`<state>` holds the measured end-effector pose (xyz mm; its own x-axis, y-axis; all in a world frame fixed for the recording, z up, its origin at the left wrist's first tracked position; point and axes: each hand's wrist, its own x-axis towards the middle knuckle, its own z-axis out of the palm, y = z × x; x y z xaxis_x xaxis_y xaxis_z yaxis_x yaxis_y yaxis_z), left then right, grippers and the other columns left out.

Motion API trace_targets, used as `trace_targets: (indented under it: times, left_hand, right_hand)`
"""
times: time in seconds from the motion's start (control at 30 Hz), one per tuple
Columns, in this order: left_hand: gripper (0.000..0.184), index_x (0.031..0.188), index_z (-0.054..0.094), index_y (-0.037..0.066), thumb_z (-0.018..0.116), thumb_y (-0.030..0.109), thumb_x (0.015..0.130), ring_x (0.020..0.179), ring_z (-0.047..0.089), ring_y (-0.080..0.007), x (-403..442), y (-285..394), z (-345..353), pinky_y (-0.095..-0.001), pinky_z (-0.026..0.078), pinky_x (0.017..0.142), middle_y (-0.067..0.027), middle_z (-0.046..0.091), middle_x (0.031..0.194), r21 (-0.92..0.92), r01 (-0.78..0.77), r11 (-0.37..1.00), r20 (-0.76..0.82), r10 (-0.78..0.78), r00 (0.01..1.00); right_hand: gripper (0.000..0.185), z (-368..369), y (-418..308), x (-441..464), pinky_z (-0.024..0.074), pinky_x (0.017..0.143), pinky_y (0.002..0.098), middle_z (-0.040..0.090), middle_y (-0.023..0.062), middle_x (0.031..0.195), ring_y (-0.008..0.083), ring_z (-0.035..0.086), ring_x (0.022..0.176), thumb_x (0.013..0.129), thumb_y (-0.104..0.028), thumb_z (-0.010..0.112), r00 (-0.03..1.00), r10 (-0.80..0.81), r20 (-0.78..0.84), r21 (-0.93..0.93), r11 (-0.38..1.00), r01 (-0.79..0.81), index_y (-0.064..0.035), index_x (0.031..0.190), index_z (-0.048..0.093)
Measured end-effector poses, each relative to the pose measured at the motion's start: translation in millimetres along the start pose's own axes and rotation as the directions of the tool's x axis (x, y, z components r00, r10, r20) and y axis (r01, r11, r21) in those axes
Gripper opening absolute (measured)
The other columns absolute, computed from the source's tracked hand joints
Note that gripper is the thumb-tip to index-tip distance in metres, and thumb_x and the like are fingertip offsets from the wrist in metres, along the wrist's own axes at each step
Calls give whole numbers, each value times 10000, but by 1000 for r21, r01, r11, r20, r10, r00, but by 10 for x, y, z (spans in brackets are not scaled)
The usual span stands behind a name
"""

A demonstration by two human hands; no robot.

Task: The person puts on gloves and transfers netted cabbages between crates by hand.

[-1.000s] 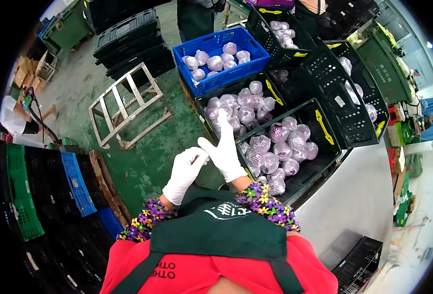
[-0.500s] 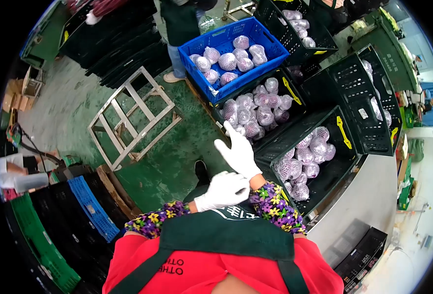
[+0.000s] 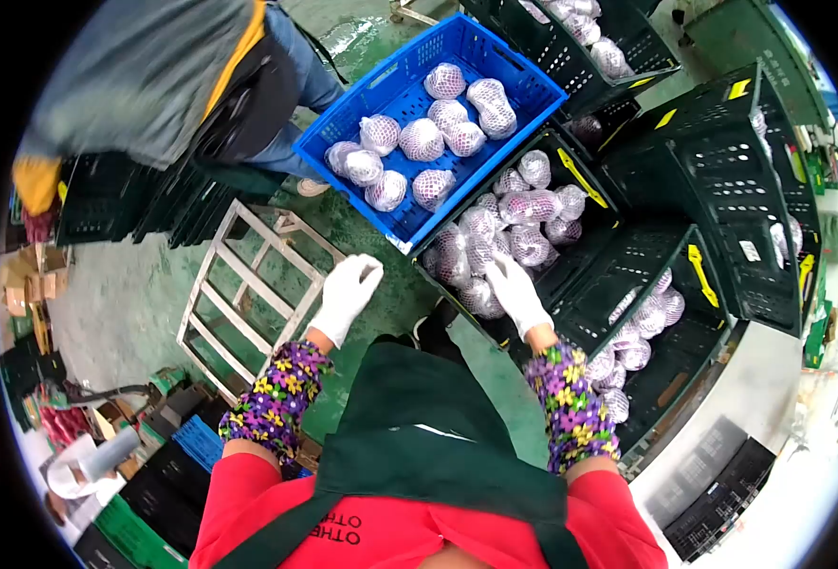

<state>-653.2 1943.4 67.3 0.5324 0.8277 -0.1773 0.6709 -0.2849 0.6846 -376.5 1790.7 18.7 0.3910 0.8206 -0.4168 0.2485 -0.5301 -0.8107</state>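
Green floor [image 3: 395, 303] of a packing area, crates stacked all round, & another person in a grey jacket [image 3: 153, 76] bent over at upper left. Wrapped bundles [image 3: 530, 245], purplish under white net, sit piled in the black crate [image 3: 585, 248], just beside the blue crate [image 3: 395, 90], which holds more. R hand [image 3: 515, 292] has its fingers out straight & close together at the near edge of that pile; can't tell if it's touching or gripping one. L hand [image 3: 346, 296] is curled, thumb near fingertips, nothing visible in it, over by the metal frame [image 3: 278, 241]. Risk, I'd say: wrap looks slick & bundles are roundish, so a fingertip-only hold could slip, & tugging one from low down could set its neighbours rolling. Frame's also close enough to the L side to catch a foot, prob. if eyes stay on the crates. Vs. half a sec ago: hands were nearly together, now well apart, R one at the pile; the grey jacket's new in view.
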Motion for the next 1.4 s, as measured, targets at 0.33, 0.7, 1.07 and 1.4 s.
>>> trace_targets:
  times: [0.33,0.7,1.07,1.4]
  left_hand:
    - [363,1102,631,155,710,220,753,1042,555,-310,2301,-1058,224,-432,456,876,-93,595,1097,441,-349,827,83,350,933]
    - [284,1050,640,149,630,304,813,934,594,-274,3098,-1783,640,-440,475,752,-67,594,1010,355,-501,789,454,324,830]
    - [655,1326,521,145,714,380,746,1219,470,-317,3861,-1033,1199,-474,371,1017,-109,515,1324,212,-666,716,349,581,735]
    - [542,1237,553,137,709,211,724,1241,440,-307,3414,-1406,826,-471,390,984,-114,486,1287,176,-679,712,531,512,675]
  right_hand:
    - [470,1128,-429,2740,445,963,473,605,251,1137,428,567,1089,878,-373,459,985,134,108,-362,928,-87,11,1107,605]
    - [420,1921,74,2742,516,866,466,671,224,1044,381,654,996,814,-365,520,842,493,217,-470,809,-353,-64,1033,716]
    - [889,609,-69,4184,469,931,521,547,223,1187,454,561,1071,751,-326,672,995,-96,-5,-694,717,65,-315,1500,192]
    - [1087,1548,-320,2879,500,895,490,499,369,1237,482,580,1060,762,-390,695,705,676,-213,43,728,-685,-144,1518,-47]
